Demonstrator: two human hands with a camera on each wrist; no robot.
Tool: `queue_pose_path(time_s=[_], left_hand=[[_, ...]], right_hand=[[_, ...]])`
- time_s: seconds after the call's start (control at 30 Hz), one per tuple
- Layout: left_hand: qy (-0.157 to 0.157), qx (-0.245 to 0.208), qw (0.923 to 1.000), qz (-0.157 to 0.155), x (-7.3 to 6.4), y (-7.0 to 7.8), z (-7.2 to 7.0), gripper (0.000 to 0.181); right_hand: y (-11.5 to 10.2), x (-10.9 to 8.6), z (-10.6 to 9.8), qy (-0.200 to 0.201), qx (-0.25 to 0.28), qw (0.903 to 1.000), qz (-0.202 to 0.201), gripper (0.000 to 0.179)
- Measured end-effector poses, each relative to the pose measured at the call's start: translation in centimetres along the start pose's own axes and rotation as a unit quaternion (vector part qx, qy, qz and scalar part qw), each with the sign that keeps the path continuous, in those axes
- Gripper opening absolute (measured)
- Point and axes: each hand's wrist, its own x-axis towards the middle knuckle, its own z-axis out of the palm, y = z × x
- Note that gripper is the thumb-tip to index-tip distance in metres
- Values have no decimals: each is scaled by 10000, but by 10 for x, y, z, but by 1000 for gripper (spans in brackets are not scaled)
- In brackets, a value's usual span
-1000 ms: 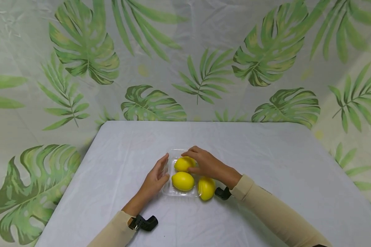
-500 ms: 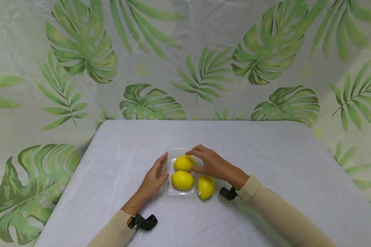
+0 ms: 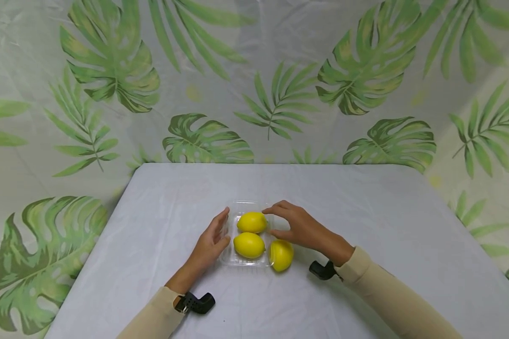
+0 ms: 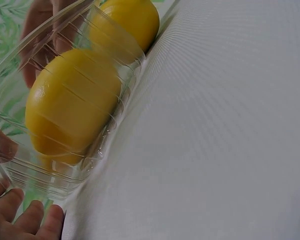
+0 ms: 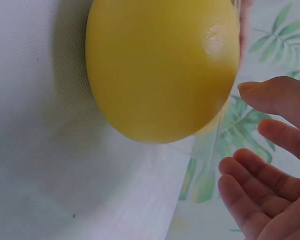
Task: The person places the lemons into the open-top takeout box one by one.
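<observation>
A clear plastic container (image 3: 248, 265) on the table holds two yellow lemons, a far lemon (image 3: 252, 222) and a near lemon (image 3: 249, 245). A third lemon (image 3: 282, 256) lies outside, against the near right corner; it looms large in the right wrist view. My left hand (image 3: 209, 242) rests along the container's left wall, fingers extended and thumb apart, at the rim. Its fingertips (image 4: 52, 220) show beside the ribbed wall in the left wrist view. My right hand (image 3: 301, 226) hovers at the container's right side, fingers and thumb spread, nothing between them.
A white cloth covers the table (image 3: 365, 202). Behind it hangs a leaf-print backdrop (image 3: 280, 94). Black wrist cameras (image 3: 201, 303) project from both sleeves, the right wrist camera (image 3: 321, 270) being near the outside lemon.
My right hand has let go of the far lemon inside the container and drawn back to the right. My left hand stays at the container's left wall.
</observation>
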Motion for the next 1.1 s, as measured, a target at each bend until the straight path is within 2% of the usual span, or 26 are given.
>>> queue_pose_path(time_s=[0.3,0.57,0.77,1.1], left_hand=[[-21,-73,9999,-150,0,1,0,66],[34,-94,9997,-200,0,3,0,68],[76,-192,9998,-45,-1,1,0,69],[124,-141,9998,-85,-1,1,0,69]], right_hand=[[1,-13,-3,27,405,9991,101,46],[2,-23,-4,-10,723,9974,-9,45],[8,-33,-2,-231,1001,9946,143,46],[13,-42,-4,-682,1533,9845,518,56]])
